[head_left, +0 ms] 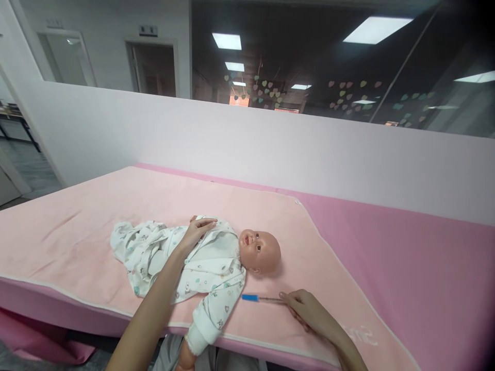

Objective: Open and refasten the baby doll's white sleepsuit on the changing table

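A baby doll (258, 251) in a white patterned romper lies on its back on a pale pink pad (77, 221), head to the right. My left hand (196, 232) rests on the doll's chest, its fingers curled over the far arm's sleeve. My right hand (307, 307) lies on the pad below the doll's head. Its fingertips pinch the end of a thin thermometer (260, 298) with a blue tip. The thermometer lies flat on the pad and points left toward the doll's near arm. That arm hangs over the pad's front edge.
The pad sits on a darker pink table cover (410, 268) that stretches to the right. A white partition wall (270, 144) runs behind it, with dark glass above. An open floor area and doorways lie at the far left.
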Demonstrator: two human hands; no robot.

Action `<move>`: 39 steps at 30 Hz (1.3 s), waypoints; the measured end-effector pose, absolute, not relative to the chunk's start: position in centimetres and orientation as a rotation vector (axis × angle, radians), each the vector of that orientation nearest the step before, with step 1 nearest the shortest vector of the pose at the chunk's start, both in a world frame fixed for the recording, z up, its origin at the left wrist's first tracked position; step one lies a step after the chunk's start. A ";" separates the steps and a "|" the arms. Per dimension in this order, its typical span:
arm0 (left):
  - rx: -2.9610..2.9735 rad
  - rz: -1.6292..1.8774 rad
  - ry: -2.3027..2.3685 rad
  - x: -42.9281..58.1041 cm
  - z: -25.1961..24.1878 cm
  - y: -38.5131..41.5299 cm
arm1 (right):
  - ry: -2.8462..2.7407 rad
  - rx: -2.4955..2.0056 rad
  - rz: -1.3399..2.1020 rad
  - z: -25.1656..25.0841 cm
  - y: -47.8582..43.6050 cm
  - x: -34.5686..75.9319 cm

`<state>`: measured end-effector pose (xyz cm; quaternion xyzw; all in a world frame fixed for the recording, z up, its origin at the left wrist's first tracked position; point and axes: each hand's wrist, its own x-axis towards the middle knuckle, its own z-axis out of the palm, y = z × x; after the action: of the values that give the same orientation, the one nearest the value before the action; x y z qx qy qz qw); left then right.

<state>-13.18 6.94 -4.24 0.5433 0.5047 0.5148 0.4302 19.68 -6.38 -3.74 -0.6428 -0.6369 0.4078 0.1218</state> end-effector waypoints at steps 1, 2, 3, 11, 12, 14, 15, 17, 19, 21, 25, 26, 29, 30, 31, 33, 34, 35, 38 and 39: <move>1.346 1.284 1.253 -13.2 -4.2 6.9 | -1.860 -1.914 1.174 -3.9 -6.2 19.8; 1.336 1.284 1.242 -13.2 -4.2 6.8 | -1.874 -1.956 1.113 -3.9 -6.0 19.7; 1.327 1.289 1.228 -13.2 -4.1 6.7 | -1.893 -2.010 0.997 -3.9 -5.9 19.6; 1.277 1.325 1.037 -12.6 -3.0 5.5 | -1.885 -1.646 0.118 -0.1 -6.3 13.6; 1.272 1.324 1.028 -12.6 -3.0 5.4 | -1.974 -1.492 0.088 0.1 -6.1 12.1; 1.260 1.316 1.016 -12.6 -3.0 5.3 | -2.249 -1.174 -0.006 -0.1 -5.4 9.1; 1.254 1.314 1.012 -12.6 -3.1 5.2 | -2.378 -1.085 -0.112 -0.4 -4.8 7.9; 1.255 1.309 1.004 -12.6 -3.2 5.2 | -2.530 -1.006 -0.362 -1.3 -3.4 5.9; 1.277 1.300 1.003 -12.6 -3.3 5.2 | -2.566 -0.956 -0.520 -1.7 -1.9 4.8; 1.301 1.277 0.999 -12.6 -3.3 5.2 | -2.513 -0.928 -0.587 -1.4 -0.5 4.2; 1.382 1.201 0.934 -12.7 -3.3 5.2 | -2.345 -0.977 -0.631 -0.8 1.1 3.4; 1.407 1.183 0.911 -12.7 -3.3 5.2 | -2.295 -0.995 -0.625 -1.1 1.3 3.2; 1.449 1.112 0.869 -12.9 -3.4 5.3 | -2.124 -0.991 -0.613 -3.1 1.4 2.7; 1.456 1.087 0.863 -12.9 -3.5 5.4 | -2.072 -0.972 -0.618 -4.0 1.4 2.5; 1.461 1.065 0.857 -12.9 -3.6 5.5 | -2.029 -0.951 -0.623 -4.8 1.3 2.4; 1.468 1.045 0.848 -12.9 -3.8 5.7 | -1.973 -0.908 -0.612 -5.9 1.1 2.2; 1.468 1.047 0.845 -12.9 -3.9 5.8 | -1.957 -0.890 -0.590 -6.3 1.1 2.2; 1.467 1.048 0.841 -12.9 -3.9 5.8 | -1.949 -0.871 -0.558 -6.4 1.0 2.1; 1.470 1.037 0.822 -12.9 -4.0 5.9 | -1.916 -0.815 -0.443 -6.4 1.1 2.0; 1.478 1.034 0.808 -12.9 -4.0 5.9 | -1.896 -0.799 -0.412 -6.3 1.1 1.9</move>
<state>-12.88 5.90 -4.01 0.6244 0.3413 0.4370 0.5501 1.94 1.11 -6.34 -0.3300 -0.7834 -0.1703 0.4984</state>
